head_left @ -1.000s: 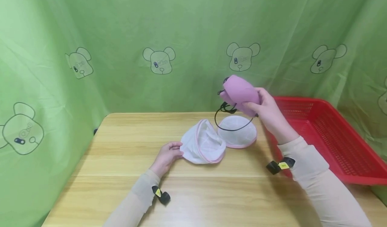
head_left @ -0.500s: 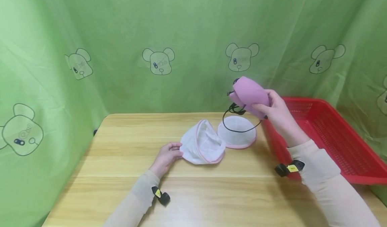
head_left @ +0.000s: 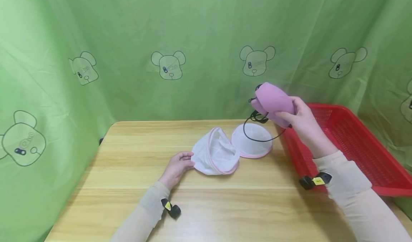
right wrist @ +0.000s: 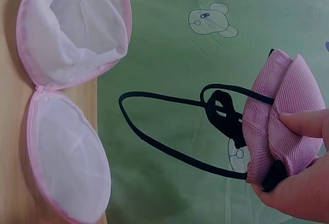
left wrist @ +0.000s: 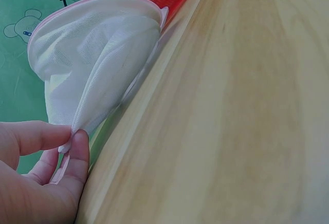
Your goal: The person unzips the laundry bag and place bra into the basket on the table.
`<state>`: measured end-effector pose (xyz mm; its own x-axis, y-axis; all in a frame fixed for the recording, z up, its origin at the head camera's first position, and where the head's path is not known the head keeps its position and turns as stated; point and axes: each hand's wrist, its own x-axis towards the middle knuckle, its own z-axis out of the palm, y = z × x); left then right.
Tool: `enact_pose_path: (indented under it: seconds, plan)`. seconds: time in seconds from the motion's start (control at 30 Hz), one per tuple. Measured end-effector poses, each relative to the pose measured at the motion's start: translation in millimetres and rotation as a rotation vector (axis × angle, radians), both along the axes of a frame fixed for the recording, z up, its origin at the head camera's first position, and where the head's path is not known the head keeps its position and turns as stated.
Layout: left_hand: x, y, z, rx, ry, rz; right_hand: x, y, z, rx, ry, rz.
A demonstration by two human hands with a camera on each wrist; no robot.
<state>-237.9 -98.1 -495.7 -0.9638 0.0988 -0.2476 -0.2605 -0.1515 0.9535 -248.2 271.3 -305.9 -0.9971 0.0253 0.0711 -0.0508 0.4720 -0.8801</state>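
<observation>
On the table lies a white mesh laundry bag (head_left: 206,156) with pink trim, its mouth facing right and its round lid (head_left: 252,145) folded out flat beside it. My left hand (head_left: 177,168) pinches the bag's closed end between thumb and finger, as the left wrist view shows. Up above the lid, my right hand (head_left: 304,122) holds a folded pink ribbed bra (head_left: 273,100) by its cups. Its black straps (right wrist: 175,154) dangle in a loop toward the lid. Part of the bra is hidden behind the fingers in the right wrist view.
A red plastic basket (head_left: 363,138) with perforated walls stands at the table's right edge, behind my right forearm. Green curtain (head_left: 206,91) with bear outlines surrounds the back and sides. The wooden table (head_left: 225,209) extends in front of the bag.
My right hand has moved to the right with the bra, a little downward, toward the basket's side. The left hand and the laundry bag have stayed in place.
</observation>
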Motion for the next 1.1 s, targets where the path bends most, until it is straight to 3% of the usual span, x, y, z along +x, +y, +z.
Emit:
enact_pose_path:
  seconds: [0.57, 1.1]
  plan:
    - [-0.6, -0.7, -1.2, 0.0, 0.004, 0.007, 2.6, 22, -7.5, 0.085, 0.01, -0.036]
    - [0.6, -0.8, 0.2, -0.002, 0.005, 0.001, 4.6, 46, -14.1, 0.082, 0.078, -0.08]
